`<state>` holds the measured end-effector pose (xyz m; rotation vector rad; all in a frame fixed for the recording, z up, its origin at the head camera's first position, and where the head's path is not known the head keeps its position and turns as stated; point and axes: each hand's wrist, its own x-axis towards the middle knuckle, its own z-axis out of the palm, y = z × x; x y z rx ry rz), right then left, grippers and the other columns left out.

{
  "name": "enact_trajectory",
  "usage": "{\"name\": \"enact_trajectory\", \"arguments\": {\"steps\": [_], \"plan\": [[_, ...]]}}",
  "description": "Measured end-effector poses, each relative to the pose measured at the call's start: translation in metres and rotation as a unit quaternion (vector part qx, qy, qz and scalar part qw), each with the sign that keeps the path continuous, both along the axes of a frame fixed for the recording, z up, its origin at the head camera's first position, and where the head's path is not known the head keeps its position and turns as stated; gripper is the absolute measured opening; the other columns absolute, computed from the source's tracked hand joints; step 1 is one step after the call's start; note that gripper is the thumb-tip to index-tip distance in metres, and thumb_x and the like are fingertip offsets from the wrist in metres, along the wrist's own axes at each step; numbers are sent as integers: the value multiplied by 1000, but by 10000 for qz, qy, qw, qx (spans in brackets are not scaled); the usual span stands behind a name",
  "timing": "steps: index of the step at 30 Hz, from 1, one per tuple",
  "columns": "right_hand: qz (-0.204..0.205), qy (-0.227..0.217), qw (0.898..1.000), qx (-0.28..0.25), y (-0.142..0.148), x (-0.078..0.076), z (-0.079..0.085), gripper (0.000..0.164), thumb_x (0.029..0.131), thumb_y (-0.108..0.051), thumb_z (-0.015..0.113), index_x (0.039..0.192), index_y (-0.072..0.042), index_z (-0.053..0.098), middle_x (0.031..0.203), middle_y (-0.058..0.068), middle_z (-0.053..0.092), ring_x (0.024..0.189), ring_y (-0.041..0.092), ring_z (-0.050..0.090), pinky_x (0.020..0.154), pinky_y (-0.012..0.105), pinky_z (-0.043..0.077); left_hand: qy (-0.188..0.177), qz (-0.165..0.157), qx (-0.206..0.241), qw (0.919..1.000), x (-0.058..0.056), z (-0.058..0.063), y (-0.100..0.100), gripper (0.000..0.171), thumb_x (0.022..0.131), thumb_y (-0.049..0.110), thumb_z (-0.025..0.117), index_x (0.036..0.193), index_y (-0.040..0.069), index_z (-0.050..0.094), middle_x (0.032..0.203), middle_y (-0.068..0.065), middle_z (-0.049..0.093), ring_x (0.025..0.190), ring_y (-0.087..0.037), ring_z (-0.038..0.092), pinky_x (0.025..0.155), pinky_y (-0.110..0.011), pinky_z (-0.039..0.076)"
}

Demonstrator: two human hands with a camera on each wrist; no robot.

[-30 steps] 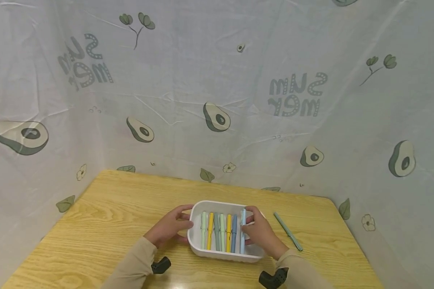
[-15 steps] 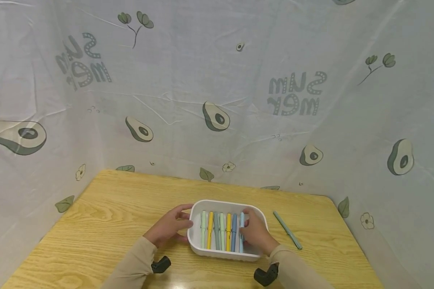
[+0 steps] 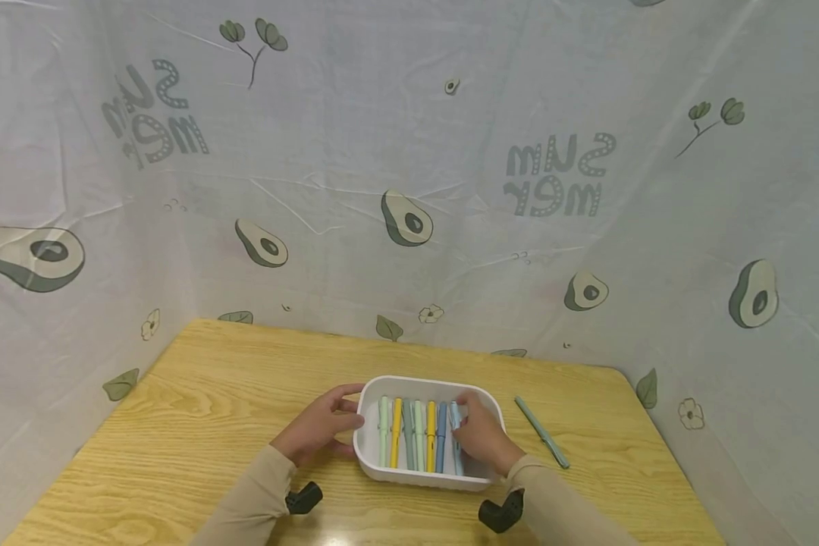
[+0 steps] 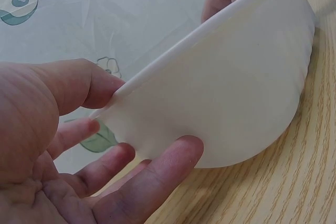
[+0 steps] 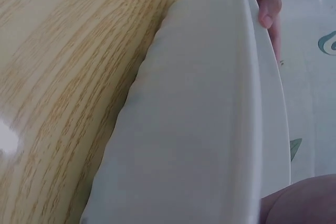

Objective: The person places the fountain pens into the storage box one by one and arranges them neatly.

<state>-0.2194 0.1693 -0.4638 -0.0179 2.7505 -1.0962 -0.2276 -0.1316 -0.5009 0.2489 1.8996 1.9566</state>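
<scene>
A white tray (image 3: pixel 426 478) sits on the wooden table with a row of pens inside: light green, yellow, grey-green and blue. My left hand (image 3: pixel 317 425) holds the tray's left end; the left wrist view shows its thumb at the rim and fingertips on the outer wall (image 4: pixel 226 87). Reaching in over the right end, my right hand (image 3: pixel 481 436) pinches a light blue pen (image 3: pixel 459 459) beside the blue pen (image 3: pixel 440 436). That light blue pen leans slightly and is partly covered by the fingers. In the right wrist view the tray wall (image 5: pixel 184 114) hides the pens.
One grey-green pen (image 3: pixel 542 432) lies slanted on the table, to the right of the tray. A pale curtain (image 3: pixel 327 152) printed with avocados surrounds the table (image 3: pixel 246 371) at the back and sides.
My right hand has shifted left and lower into the tray with the light blue pen, which now tilts beside the blue one. My left hand stays on the tray's left end.
</scene>
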Motion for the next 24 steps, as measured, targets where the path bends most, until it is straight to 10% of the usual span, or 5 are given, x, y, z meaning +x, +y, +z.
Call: {"name": "enact_trajectory", "arguments": {"steps": [24], "plan": [[-110,-600,9973,-418,-19,-1,-6,50,97,-3,64,141,6,43,88,13,62,57,19,64,48,28,58,49,56,-75,9999,1,2,1,64,99,6,65,157,10,40,133,-28,49,106,-33,64,75,-51,66]]}}
